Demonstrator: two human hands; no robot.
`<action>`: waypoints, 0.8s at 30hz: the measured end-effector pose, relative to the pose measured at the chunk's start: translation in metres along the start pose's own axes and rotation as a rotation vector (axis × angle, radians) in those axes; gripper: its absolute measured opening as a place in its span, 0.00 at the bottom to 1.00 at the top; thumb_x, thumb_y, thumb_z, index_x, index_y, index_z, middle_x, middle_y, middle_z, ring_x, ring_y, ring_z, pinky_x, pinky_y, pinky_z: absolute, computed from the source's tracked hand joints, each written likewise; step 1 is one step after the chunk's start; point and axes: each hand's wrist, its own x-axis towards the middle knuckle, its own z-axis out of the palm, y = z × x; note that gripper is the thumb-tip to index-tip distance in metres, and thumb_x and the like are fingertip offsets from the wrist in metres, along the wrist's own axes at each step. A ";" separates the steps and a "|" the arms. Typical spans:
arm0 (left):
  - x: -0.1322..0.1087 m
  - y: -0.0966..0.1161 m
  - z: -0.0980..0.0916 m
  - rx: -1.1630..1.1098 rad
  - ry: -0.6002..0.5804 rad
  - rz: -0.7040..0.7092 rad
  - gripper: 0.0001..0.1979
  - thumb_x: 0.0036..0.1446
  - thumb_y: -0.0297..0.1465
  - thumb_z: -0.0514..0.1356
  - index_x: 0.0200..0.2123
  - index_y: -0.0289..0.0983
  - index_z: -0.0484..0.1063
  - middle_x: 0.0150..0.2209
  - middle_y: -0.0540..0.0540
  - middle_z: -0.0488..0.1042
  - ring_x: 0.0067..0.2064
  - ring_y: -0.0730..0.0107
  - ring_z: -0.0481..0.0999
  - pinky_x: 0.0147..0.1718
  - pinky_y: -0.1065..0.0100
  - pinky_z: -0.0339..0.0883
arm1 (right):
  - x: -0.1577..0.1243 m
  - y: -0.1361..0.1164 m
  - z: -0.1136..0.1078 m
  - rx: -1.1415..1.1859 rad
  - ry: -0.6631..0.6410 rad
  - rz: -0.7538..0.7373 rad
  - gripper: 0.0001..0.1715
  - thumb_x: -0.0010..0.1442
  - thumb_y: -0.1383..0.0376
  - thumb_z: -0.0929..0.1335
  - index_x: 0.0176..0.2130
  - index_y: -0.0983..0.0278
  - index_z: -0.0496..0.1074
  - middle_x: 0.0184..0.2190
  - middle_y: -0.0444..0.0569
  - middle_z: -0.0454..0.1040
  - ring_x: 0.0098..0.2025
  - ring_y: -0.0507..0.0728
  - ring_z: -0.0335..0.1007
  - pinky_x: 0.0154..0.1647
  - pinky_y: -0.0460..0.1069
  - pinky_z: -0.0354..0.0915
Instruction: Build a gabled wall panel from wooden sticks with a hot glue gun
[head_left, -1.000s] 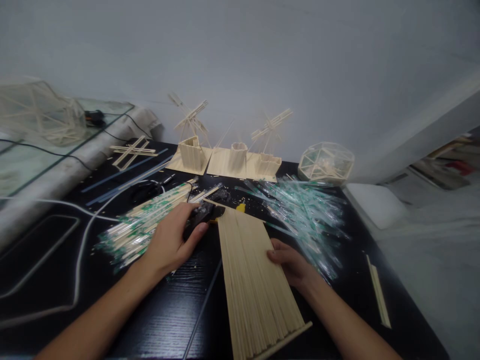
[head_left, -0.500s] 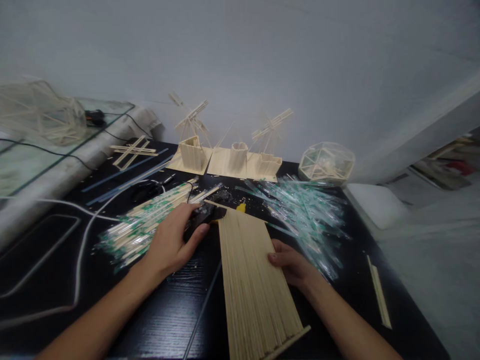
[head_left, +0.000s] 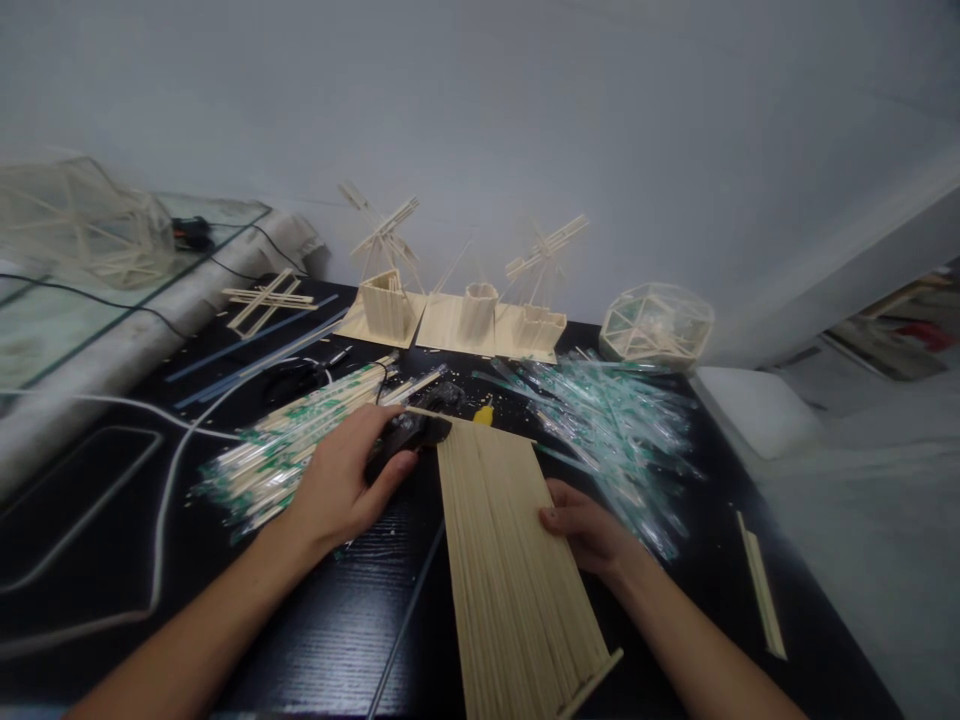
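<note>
My right hand (head_left: 589, 528) grips the long edge of a flat panel of thin wooden sticks (head_left: 517, 560), thumb on top and fingers underneath. The panel slants toward me, with a cross stick at its near end and another thin stick along its far end. My left hand (head_left: 349, 475) curves around a black tool (head_left: 412, 432) at the panel's far left corner, thumb and fingers on either side. The tool's exact kind is unclear, as the hand covers part of it. My left fingertips are close to the projecting end of the far stick.
Stick bundles in green-marked clear wrappers (head_left: 292, 450) lie left, and a pile of clear wrappers (head_left: 615, 440) right. Behind stand stick-built windmill models (head_left: 386, 305) and a faceted frame (head_left: 656, 325). A white cable (head_left: 161, 520) crosses the black table. A yellow object (head_left: 484, 414) lies beyond the panel.
The panel and my right hand have shifted very slightly right. My left hand and the black tool have edged slightly left; both grips look the same.
</note>
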 end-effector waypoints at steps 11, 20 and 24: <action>-0.002 -0.001 -0.001 -0.075 0.005 0.057 0.23 0.70 0.41 0.51 0.62 0.37 0.65 0.56 0.38 0.75 0.57 0.51 0.75 0.56 0.56 0.68 | -0.003 0.008 -0.014 0.029 0.126 -0.035 0.23 0.47 0.58 0.84 0.38 0.71 0.82 0.34 0.52 0.85 0.32 0.55 0.83 0.36 0.46 0.75; -0.002 0.001 0.000 -0.084 0.011 0.082 0.22 0.70 0.40 0.52 0.62 0.37 0.65 0.57 0.38 0.75 0.58 0.51 0.75 0.58 0.56 0.66 | -0.001 0.004 -0.010 0.016 0.054 -0.044 0.23 0.50 0.58 0.83 0.40 0.72 0.83 0.35 0.55 0.86 0.35 0.56 0.84 0.39 0.46 0.76; -0.004 0.000 0.001 -0.085 0.019 0.084 0.22 0.71 0.41 0.52 0.63 0.37 0.65 0.58 0.38 0.74 0.58 0.52 0.74 0.58 0.56 0.66 | -0.001 0.001 -0.005 0.012 0.008 -0.040 0.24 0.51 0.58 0.83 0.43 0.71 0.83 0.36 0.54 0.86 0.35 0.55 0.85 0.40 0.46 0.77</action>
